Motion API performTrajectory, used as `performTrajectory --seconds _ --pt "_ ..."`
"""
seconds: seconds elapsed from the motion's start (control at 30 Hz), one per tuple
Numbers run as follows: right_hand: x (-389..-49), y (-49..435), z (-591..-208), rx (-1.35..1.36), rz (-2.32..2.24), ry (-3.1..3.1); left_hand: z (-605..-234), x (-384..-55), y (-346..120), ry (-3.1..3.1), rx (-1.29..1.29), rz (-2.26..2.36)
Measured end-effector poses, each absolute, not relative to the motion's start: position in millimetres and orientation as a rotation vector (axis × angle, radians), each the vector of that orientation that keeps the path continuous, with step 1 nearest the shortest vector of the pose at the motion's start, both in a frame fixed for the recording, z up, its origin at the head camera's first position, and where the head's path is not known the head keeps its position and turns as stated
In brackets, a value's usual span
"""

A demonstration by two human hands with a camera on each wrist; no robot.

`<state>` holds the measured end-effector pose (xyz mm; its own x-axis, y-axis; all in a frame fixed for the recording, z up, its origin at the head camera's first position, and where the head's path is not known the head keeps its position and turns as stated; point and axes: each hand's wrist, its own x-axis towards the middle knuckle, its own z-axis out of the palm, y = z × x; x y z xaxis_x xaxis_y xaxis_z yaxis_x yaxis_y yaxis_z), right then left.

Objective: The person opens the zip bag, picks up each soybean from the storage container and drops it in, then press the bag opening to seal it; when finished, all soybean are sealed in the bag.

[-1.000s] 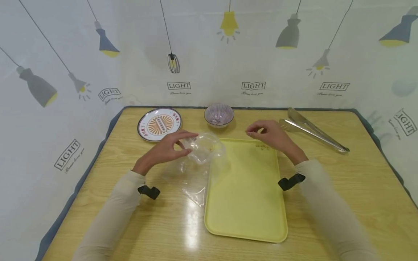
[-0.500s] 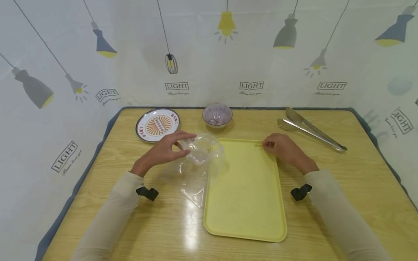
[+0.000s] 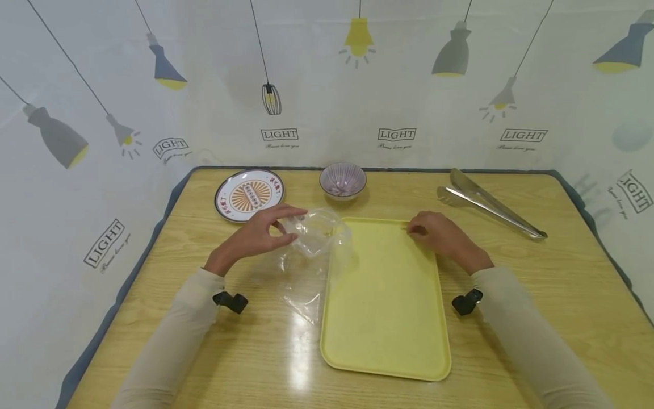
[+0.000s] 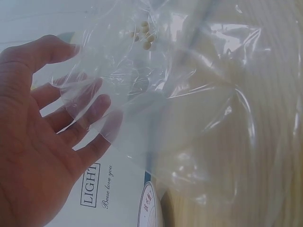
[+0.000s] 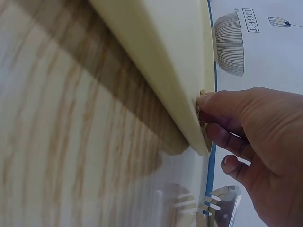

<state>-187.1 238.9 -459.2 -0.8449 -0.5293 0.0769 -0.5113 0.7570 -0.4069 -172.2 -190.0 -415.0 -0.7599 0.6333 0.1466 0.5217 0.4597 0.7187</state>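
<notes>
My left hand [image 3: 260, 232] holds a clear plastic bag [image 3: 317, 238] by its mouth, left of the tray's far end. Its thumb and fingers are spread apart, and the fingers show through the film in the left wrist view. Several small round tan beans [image 4: 147, 37] lie inside the bag. At the far right corner of the yellow tray [image 3: 385, 307], my right hand [image 3: 441, 236] pinches at small tan beans. One bean [image 5: 202, 91] shows by its thumb tip in the right wrist view; the fingers hide most of the others.
A patterned plate [image 3: 249, 195] stands at the back left, and a purple striped bowl [image 3: 343, 182] at the back middle. Metal tongs [image 3: 493, 207] lie to the right of my right hand. A printed curtain [image 3: 327, 85] surrounds the wooden table [image 3: 245, 352].
My right hand has come down and to the right, from above the tray's far edge to the beans at its corner. My left hand and the bag have stayed nearly still.
</notes>
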Motion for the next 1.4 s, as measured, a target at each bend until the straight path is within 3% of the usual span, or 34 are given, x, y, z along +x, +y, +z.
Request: performTrajectory --seconds 0.33,0.9,1.4 --pt "-186.2 217.8 -449.9 -0.916 -0.783 2.883 -415.3 -172.3 -189.7 2.557 0.991 1.167" --pt "-186.3 119.7 -375.8 -1.091 -1.428 2.752 -417.9 -174.2 -190.6 2.55 0.994 1.172" --pt "-184.1 88.3 -373.6 -1.202 -1.299 2.693 -412.8 -173.4 -190.2 2.552 1.017 1.172"
